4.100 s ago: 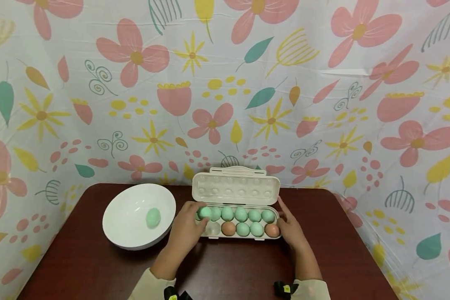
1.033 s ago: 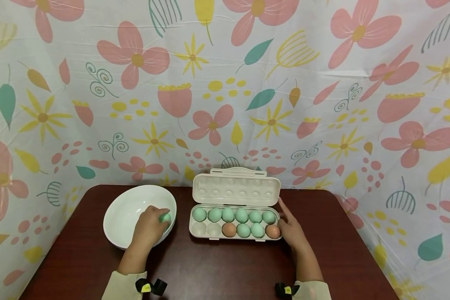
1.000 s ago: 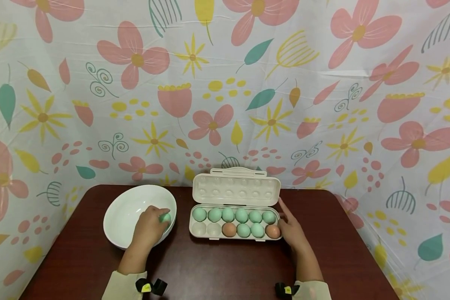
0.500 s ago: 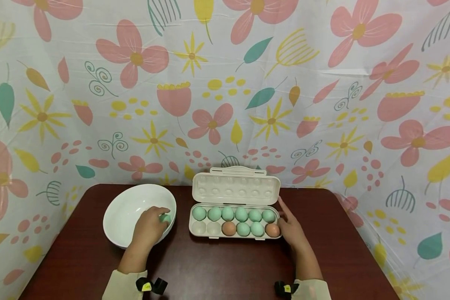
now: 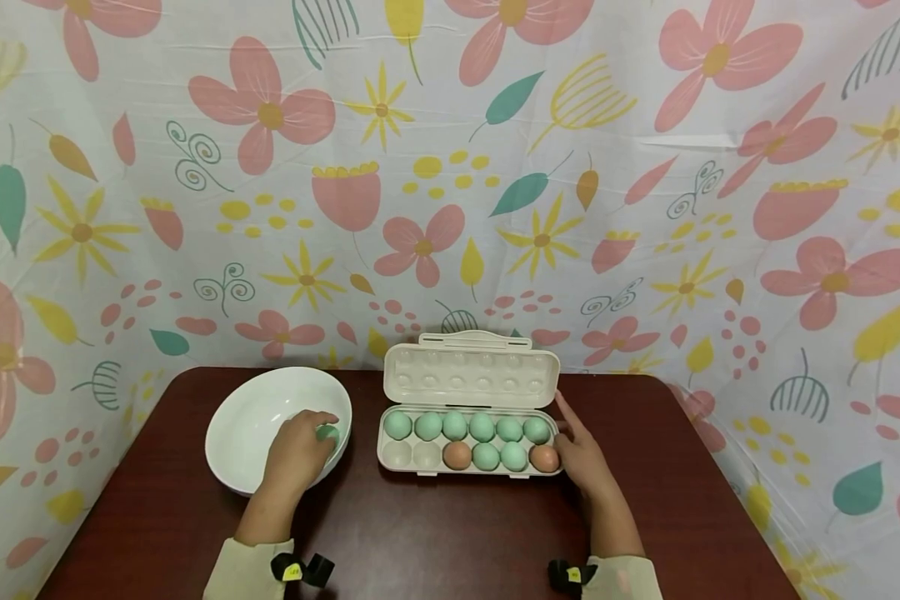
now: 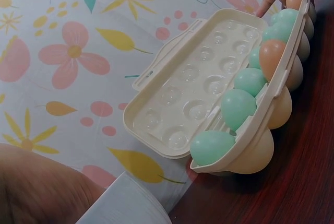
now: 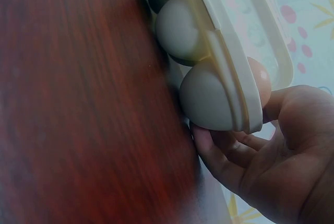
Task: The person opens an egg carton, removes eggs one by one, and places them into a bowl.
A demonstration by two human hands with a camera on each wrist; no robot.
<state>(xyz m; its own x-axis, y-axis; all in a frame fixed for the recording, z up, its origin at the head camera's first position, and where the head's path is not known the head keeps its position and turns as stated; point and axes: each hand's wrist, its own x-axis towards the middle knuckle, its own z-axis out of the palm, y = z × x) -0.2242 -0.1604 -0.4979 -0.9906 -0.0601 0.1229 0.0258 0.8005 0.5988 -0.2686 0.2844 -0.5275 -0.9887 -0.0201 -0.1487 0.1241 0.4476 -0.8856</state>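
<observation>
My left hand (image 5: 296, 454) reaches into the white bowl (image 5: 243, 417) on the table's left and pinches a green egg (image 5: 328, 433) near its right wall. In the left wrist view the hand shows at the lower left beside the bowl's rim; the egg is hidden there. A cream egg carton (image 5: 471, 379) stands with its lid raised. Green eggs fill its back row. Its front row has two bare pockets at the left, then green eggs between two brown ones. My right hand (image 5: 585, 454) holds the carton's right end, index finger stretched toward the lid, other fingers curled low.
The dark reddish-brown table (image 5: 450, 542) carries the bowl and the carton, which stand side by side with a gap between them. A white cloth (image 5: 435, 125) printed with flowers hangs behind the table. Each wrist wears a black strap with a small camera.
My left hand has moved from the carton's back-left pocket, where a green egg now sits, left to the egg in the bowl. Over the last second both hands stay put.
</observation>
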